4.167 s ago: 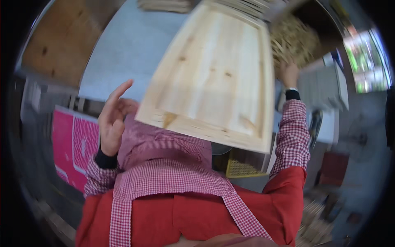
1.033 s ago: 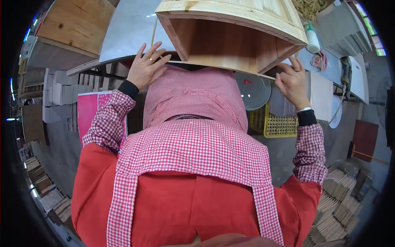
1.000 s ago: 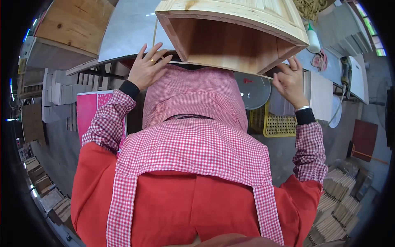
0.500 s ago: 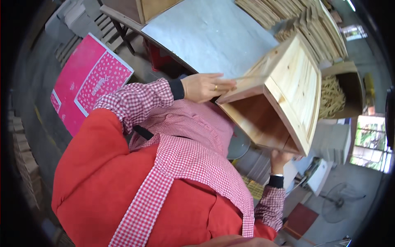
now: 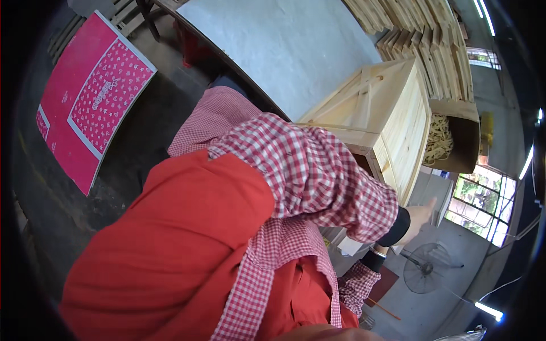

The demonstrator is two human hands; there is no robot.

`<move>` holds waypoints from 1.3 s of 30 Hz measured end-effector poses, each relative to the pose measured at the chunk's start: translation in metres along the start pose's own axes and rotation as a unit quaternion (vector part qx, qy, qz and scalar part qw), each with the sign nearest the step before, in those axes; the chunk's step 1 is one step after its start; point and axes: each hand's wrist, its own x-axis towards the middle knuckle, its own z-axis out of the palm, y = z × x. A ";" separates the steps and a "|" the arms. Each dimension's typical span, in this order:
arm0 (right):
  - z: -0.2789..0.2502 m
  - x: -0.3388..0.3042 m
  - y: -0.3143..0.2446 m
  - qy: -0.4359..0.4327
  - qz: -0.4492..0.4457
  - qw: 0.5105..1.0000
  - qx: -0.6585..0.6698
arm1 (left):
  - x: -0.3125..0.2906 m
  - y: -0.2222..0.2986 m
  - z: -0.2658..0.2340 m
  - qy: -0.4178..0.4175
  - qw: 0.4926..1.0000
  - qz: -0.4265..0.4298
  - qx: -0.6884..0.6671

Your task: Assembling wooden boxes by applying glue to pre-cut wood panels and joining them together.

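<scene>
A pale wooden box (image 5: pixel 398 131) lies tilted at the right end of the white-topped table (image 5: pixel 273 51), and its open side is partly covered by my sleeve. My left arm reaches across my body in front of that opening. Past the box's near lower corner, my left hand (image 5: pixel 418 221) is smeared by motion, so its grip is unclear. Just below it, only a bit of my right hand (image 5: pixel 381 249) shows beside a bracelet. Its fingers are hidden behind my left wrist, so I cannot tell whether it touches the box.
Stacks of wooden panels (image 5: pixel 429 48) stand at the table's far right. Beyond the box, an open carton (image 5: pixel 464 139) holds pale curly strips (image 5: pixel 438 139). A pink patterned carton (image 5: pixel 79 108) is at the left. A standing fan (image 5: pixel 425 268) is at the lower right.
My left hand has left the box's left edge and swung across to the right, near my right hand. My view has turned, and the box shows farther back over the table.
</scene>
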 end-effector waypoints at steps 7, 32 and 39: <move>0.051 0.011 0.113 -0.243 0.079 0.770 0.585 | 0.018 0.057 0.007 -0.329 0.909 -0.025 0.254; -0.087 0.128 -0.004 -0.148 -0.302 0.836 0.434 | -0.126 -0.262 -0.077 -0.015 0.890 -0.112 -0.443; -0.100 0.144 -0.087 -0.133 -0.535 0.730 0.404 | -0.141 -0.279 -0.068 -0.049 0.874 -0.195 -0.441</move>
